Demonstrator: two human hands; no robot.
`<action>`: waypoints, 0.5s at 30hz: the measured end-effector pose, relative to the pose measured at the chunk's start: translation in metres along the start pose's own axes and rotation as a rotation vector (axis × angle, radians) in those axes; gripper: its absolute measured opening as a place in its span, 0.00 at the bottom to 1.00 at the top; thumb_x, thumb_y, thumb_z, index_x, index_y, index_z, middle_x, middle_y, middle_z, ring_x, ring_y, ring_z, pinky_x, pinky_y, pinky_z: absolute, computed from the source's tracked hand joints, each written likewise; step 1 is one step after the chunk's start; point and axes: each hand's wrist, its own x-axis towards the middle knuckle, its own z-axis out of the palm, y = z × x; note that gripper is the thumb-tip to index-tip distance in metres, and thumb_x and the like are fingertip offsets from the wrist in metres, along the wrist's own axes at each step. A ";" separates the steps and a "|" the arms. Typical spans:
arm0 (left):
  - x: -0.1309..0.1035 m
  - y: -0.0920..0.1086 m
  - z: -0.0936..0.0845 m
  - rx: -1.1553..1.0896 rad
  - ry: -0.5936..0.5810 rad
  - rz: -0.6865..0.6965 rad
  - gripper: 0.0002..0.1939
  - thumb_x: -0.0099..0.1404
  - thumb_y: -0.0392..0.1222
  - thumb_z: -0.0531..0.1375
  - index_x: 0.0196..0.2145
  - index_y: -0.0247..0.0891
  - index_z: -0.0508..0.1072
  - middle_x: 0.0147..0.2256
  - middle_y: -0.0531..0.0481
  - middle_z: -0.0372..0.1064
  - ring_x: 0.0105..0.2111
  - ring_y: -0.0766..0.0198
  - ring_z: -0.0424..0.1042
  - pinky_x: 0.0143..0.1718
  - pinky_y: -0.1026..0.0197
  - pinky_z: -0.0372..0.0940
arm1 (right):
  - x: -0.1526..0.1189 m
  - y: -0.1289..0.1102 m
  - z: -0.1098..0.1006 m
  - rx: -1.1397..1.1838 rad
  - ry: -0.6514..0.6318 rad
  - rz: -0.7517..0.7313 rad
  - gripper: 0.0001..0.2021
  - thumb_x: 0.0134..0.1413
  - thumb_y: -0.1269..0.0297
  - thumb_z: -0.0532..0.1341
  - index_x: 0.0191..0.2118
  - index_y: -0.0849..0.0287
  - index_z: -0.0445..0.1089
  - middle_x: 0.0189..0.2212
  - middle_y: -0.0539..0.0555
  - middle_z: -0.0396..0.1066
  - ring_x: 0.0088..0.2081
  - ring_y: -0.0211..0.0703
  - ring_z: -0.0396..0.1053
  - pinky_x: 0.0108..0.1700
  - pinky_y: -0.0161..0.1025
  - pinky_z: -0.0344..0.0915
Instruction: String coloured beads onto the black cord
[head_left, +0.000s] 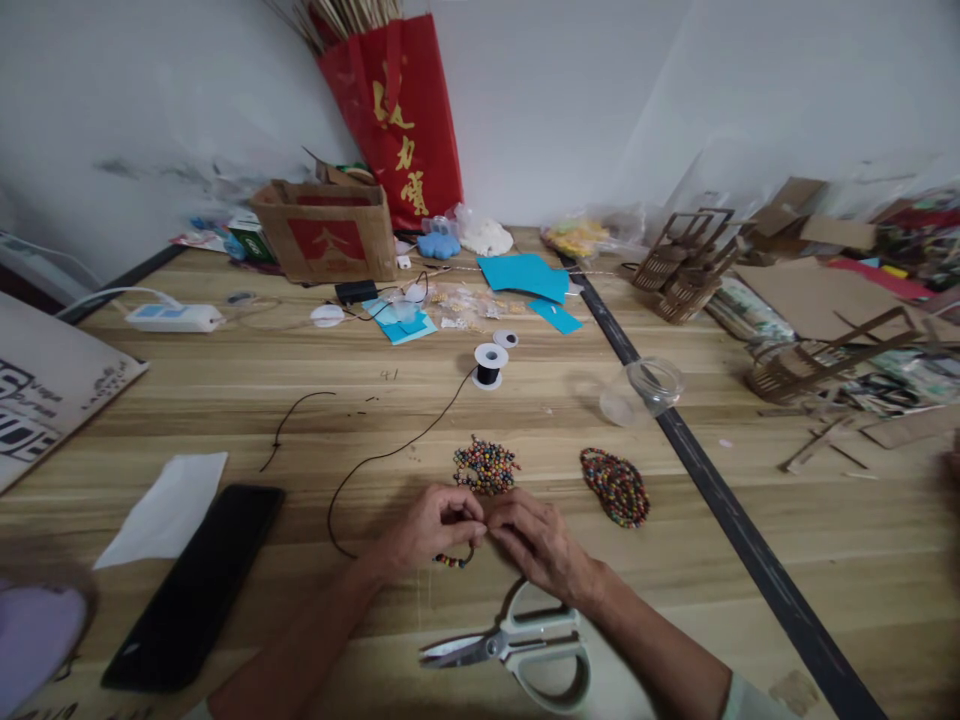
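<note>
My left hand is closed in a pinch on a thin black cord, and a short row of coloured beads strung on it hangs below the fingers. Fingertips of my right hand are pinched together against those of the left; whatever they hold is too small to make out. Just beyond both hands lies a loose pile of coloured beads. A coil of finished bead strings rests to the right. From a white spool, black cord curves across the table to my left hand.
Scissors with pale handles lie partly open below my hands. At left are a black phone and white paper. A clear plastic container stands right of the spool; bamboo baskets, a cardboard box and blue paper are farther back.
</note>
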 end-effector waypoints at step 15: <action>-0.002 0.000 -0.007 -0.019 -0.018 -0.007 0.09 0.53 0.42 0.64 0.25 0.34 0.70 0.23 0.52 0.70 0.25 0.68 0.67 0.29 0.66 0.62 | 0.000 0.010 0.000 -0.065 0.146 0.020 0.05 0.63 0.72 0.55 0.39 0.58 0.67 0.32 0.54 0.69 0.33 0.40 0.67 0.35 0.35 0.66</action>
